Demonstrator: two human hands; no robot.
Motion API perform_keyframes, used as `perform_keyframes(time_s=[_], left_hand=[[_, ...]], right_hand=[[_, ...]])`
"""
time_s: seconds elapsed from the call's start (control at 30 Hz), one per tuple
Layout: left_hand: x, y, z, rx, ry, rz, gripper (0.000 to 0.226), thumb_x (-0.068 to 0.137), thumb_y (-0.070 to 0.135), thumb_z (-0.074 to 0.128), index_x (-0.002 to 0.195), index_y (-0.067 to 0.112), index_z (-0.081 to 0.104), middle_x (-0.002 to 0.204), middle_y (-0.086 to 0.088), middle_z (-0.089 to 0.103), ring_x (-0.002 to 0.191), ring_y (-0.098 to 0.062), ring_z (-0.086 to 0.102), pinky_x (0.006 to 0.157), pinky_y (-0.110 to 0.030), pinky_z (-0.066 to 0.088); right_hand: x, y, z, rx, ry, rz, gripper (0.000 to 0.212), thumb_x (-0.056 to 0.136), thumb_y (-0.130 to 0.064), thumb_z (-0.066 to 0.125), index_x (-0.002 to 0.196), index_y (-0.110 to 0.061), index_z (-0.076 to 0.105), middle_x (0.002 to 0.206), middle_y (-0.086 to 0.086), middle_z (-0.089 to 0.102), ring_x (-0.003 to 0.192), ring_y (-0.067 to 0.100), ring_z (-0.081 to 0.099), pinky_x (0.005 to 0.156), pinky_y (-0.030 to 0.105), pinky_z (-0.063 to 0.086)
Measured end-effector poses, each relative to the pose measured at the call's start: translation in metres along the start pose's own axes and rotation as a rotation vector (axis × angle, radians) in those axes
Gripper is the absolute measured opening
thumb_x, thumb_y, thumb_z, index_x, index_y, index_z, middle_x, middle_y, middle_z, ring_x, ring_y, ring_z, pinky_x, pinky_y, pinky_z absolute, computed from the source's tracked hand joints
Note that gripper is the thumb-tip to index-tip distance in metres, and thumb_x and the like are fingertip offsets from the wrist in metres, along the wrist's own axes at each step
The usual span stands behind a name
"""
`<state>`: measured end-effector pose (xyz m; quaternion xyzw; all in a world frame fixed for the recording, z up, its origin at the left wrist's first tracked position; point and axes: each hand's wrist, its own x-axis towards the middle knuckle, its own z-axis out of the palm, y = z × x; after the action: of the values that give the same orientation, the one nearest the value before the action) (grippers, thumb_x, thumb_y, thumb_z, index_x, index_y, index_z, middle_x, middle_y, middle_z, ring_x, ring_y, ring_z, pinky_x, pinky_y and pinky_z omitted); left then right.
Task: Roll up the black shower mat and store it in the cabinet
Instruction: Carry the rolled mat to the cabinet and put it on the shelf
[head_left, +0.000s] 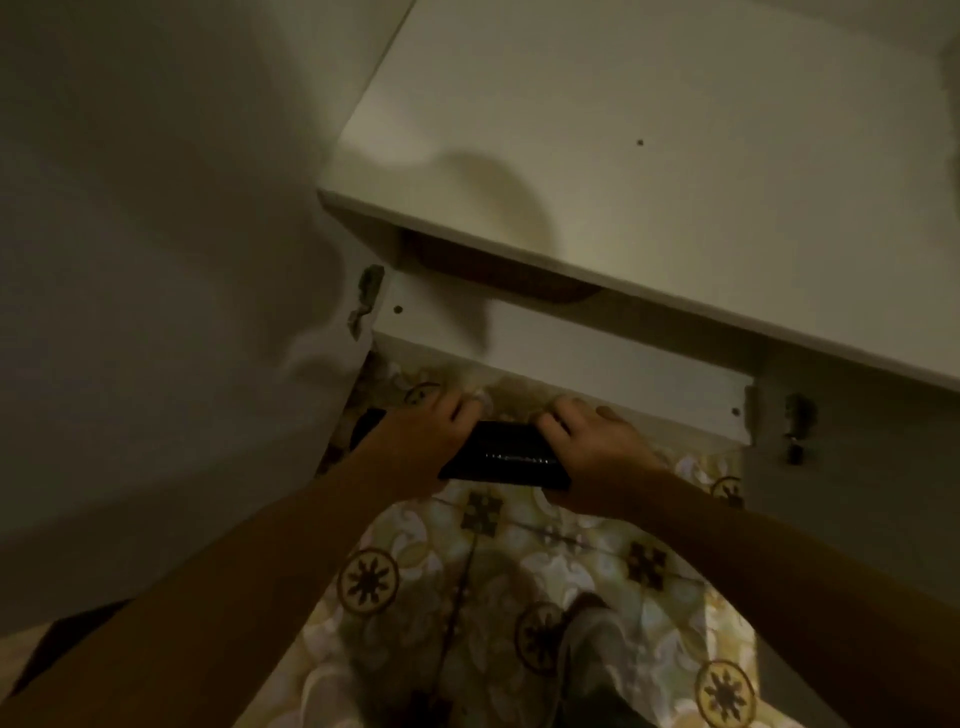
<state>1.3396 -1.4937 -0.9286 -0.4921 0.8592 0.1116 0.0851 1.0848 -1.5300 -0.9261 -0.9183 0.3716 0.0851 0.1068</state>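
Note:
The black shower mat (506, 457) is a rolled-up bundle held low above the patterned floor. My left hand (426, 436) grips its left end and my right hand (592, 447) grips its right end, fingers curled over the far side. A bit of the black mat pokes out left of my left wrist. The white cabinet (623, 156) stands just beyond, seen from above. Its lower shelf (571, 358) juts out under the top, directly behind my hands. The inside of the cabinet is dark and mostly hidden.
An open white cabinet door (156, 260) fills the left side, with a hinge (366, 296) at its edge. A second door with hinges (797, 426) is on the right. The patterned tile floor (467, 571) lies below; a shoe (597, 639) shows near the bottom.

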Motion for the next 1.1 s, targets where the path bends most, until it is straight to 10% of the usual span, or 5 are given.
perform_keyframes(time_s=[0.17,0.87,1.1], left_hand=[[0.07,-0.039,0.05,-0.055,-0.019,-0.06,0.071,0.081,0.04,0.07,0.133,0.017,0.027,0.131,-0.007,0.035,0.109,-0.022,0.045,0.067,-0.032,0.04],[0.168,-0.149,0.087,0.097,-0.027,-0.01,0.077,0.079,0.032,0.076,0.138,0.017,0.028,0.135,-0.009,0.036,0.114,-0.024,0.047,0.092,-0.037,0.045],[0.152,-0.145,0.093,0.231,0.242,0.012,0.079,0.074,0.029,0.075,0.14,0.012,0.037,0.13,-0.012,0.041,0.112,-0.026,0.046,0.09,-0.038,0.043]], right_hand=[[0.058,0.049,0.043,-0.044,0.032,-0.074,0.073,0.068,-0.051,0.074,0.125,-0.012,0.053,0.115,0.011,0.052,0.095,0.03,0.056,0.071,0.04,0.051],[0.183,0.104,0.098,0.06,0.165,-0.042,0.071,0.077,-0.064,0.072,0.124,-0.028,0.033,0.12,0.004,0.057,0.093,0.026,0.062,0.071,0.034,0.049],[0.195,0.115,0.092,0.169,0.137,-0.105,0.067,0.078,-0.067,0.071,0.122,-0.031,0.034,0.113,0.002,0.053,0.089,0.019,0.058,0.074,0.04,0.054]])
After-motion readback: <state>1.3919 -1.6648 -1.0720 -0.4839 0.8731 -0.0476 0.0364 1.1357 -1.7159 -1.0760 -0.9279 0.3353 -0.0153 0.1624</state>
